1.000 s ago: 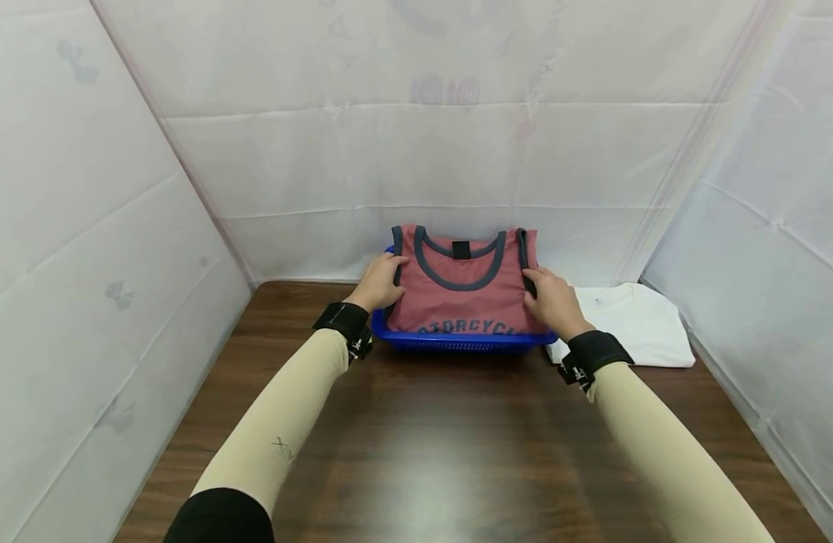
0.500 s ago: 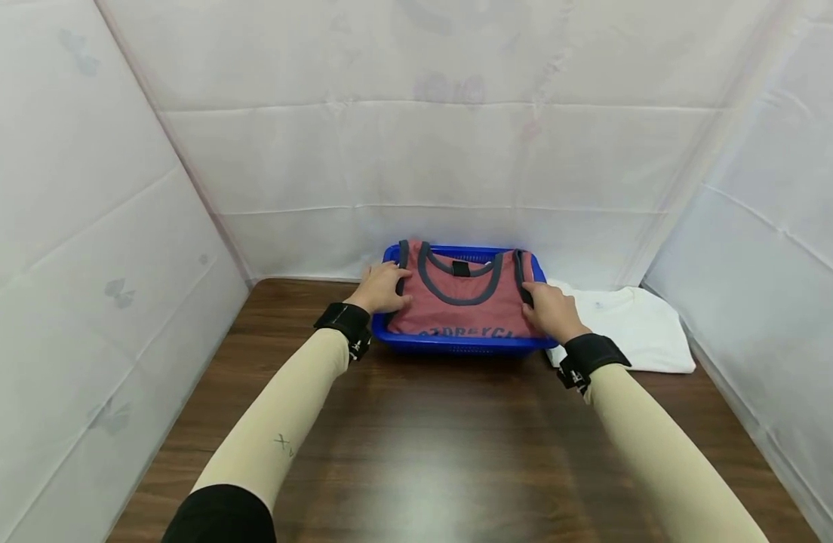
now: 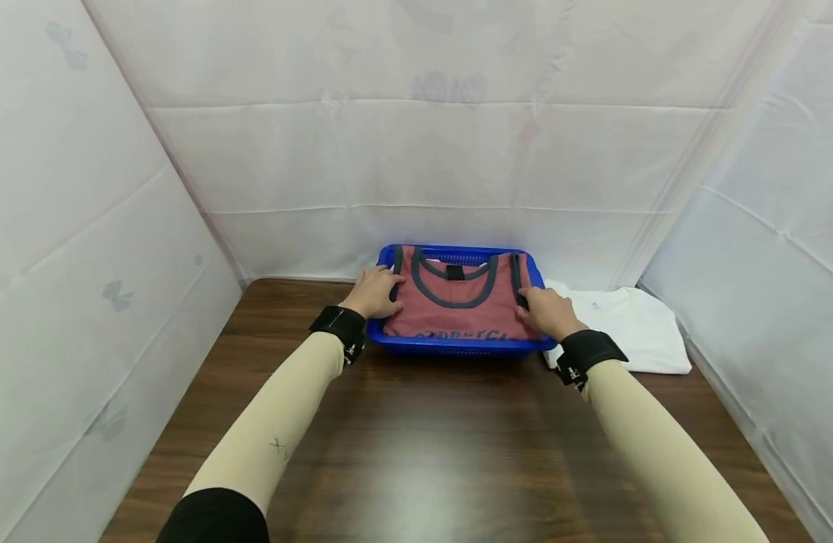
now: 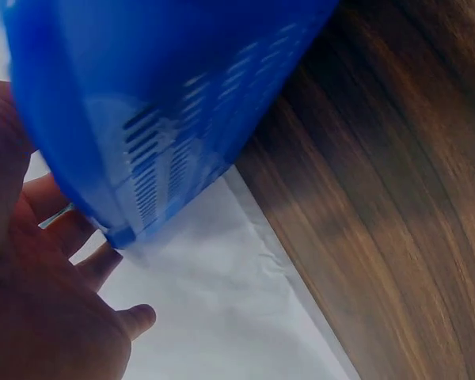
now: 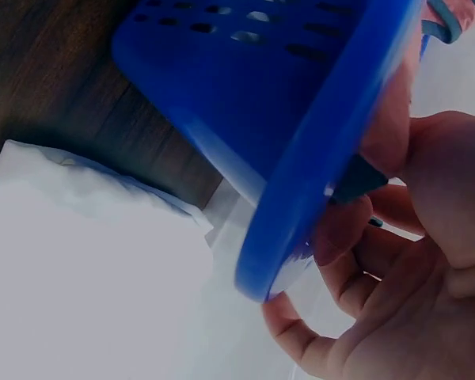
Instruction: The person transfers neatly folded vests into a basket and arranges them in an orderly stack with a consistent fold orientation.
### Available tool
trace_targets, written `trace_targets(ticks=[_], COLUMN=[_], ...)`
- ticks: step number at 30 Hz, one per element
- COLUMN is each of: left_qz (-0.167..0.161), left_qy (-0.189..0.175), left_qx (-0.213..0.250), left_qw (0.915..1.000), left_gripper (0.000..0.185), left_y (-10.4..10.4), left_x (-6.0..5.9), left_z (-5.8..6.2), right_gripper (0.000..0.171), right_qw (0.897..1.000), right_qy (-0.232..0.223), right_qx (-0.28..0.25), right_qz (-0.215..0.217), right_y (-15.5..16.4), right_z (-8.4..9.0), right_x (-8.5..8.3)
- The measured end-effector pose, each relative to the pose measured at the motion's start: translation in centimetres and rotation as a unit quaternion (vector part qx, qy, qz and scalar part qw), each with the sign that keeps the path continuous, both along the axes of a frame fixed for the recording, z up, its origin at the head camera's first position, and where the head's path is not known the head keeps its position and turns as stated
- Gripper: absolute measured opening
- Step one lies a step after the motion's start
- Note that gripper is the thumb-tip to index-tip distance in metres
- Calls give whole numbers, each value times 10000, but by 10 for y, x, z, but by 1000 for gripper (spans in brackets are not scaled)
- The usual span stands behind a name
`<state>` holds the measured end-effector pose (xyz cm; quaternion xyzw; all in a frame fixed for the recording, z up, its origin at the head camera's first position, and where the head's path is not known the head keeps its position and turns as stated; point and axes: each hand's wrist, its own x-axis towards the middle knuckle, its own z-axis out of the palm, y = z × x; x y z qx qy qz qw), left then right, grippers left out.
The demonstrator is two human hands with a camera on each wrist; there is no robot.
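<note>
Dropped since a second ago: folded red tank top was held up above the blue basket, now it lies flat inside it, neckline toward the far wall, printed hem toward the near rim. Long axis of the basket runs left-right across the person's front, and the folded top fills it nearly edge to edge. Left hand is at the top's left edge, over the basket's left rim; right hand at the right edge, over the right rim. Head view shows fingers on both hands bent onto the dark-trimmed armhole edges, resting on or pinching the cloth, so both read as grasping the top rather than released. Right wrist view backs that: fingers curl in past the blue rim with pink cloth just inside. Left wrist view shows only the basket's slotted wall and loosely spread fingers below it, grip itself hidden there. Both hands equally near, symmetric either side. Basket sits at the far end of the wooden tabletop, against the white sheet backdrop. Folded white T-shirt lies on the tabletop just right of the basket, beside the right wrist.
</note>
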<state>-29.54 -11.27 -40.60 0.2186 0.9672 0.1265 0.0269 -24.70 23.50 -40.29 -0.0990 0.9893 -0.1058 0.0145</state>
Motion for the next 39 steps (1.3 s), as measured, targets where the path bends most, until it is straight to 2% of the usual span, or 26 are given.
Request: trace_targets(ticks=[7,21,33,39], left_qz=[42,-3,63,57], left_qy=[62,92,-79,-107], left_qx=[-68,-204,-310,-380], left_qw=[9999,9998,9995,9992], left_gripper=[54,53,53,50], left_y=[2,3,1,4], left_x=[2,10,15,15], left_z=[-5,-6,-8,-11], right_gripper=[49,49,49,49], right_qw=[9997,9991,9990,9981], right_qy=[-207,-337,-262,-152], right_qx=[-86,-240,-317,-570], right_qz=[43,125,155,186], right_y=[2,4,3,6], right_z=[2,2,0,-5], right_x=[4,11,11,11])
